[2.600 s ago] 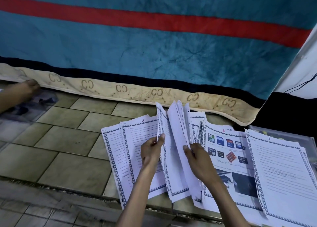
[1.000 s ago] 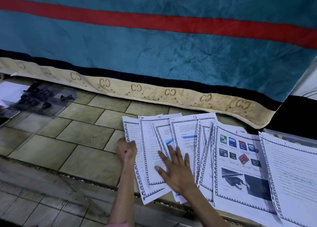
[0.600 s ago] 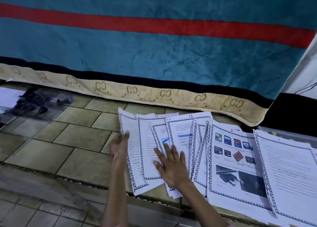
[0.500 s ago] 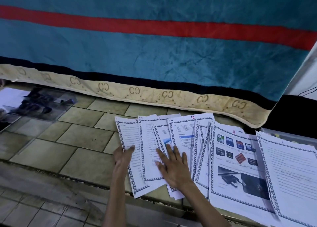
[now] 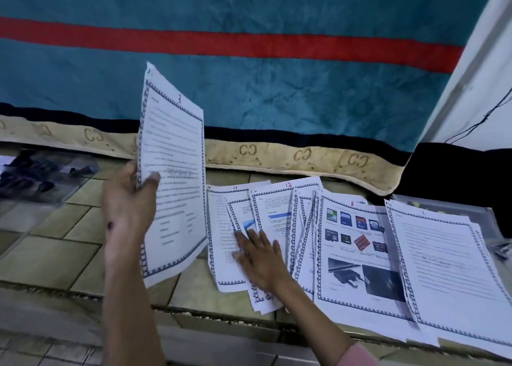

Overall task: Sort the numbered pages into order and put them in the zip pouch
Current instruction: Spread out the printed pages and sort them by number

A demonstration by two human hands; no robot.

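On the tiled floor (image 5: 50,243), your left hand (image 5: 127,199) has just lifted page 3 (image 5: 174,171), pinched — at three o'clock, right hand (image 5: 260,257) flat on the fanned pages (image 5: 279,213) — sorting continues.

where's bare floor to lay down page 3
Bare tan floor tiles lie left of the fanned white pages, between them and the clear plastic pouch at far left, below the lifted page 3 that the left hand grips. A narrow strip runs along the beige blanket hem. Crowded: everything under and right of the right hand, out to page 1.
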